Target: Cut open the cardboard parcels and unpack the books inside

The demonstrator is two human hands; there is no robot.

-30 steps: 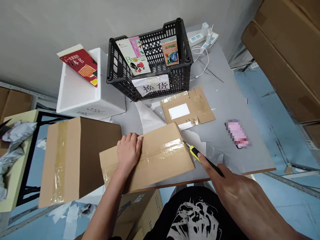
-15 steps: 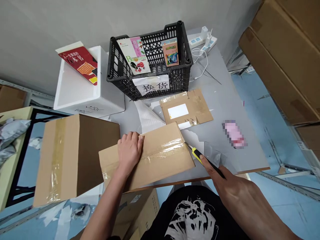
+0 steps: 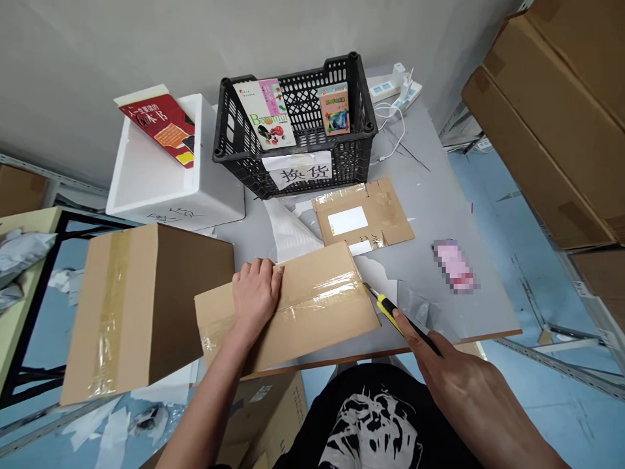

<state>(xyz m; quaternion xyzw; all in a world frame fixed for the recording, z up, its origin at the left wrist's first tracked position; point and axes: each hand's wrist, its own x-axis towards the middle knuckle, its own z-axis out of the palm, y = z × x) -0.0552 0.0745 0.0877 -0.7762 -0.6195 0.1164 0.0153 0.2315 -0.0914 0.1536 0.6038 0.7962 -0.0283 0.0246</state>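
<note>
Left hand (image 3: 256, 294) pins one box (image 3: 319, 312); right hand (image 3: 459, 384) grips one knife (image 3: 390, 310).

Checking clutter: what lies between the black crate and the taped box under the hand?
Head view: flattened cardboard with a white label, beside white plastic wrapping.

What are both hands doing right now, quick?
Left hand: open, pressed flat on the taped brown cardboard box.
Right hand: closed around the yellow-and-black utility knife.

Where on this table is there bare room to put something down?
Best patch: the grey table right of the flattened cardboard, between the black crate and the pink item. The left and middle are crowded: foam box, big box, taped box under the left hand, utility knife in the right hand.
</note>
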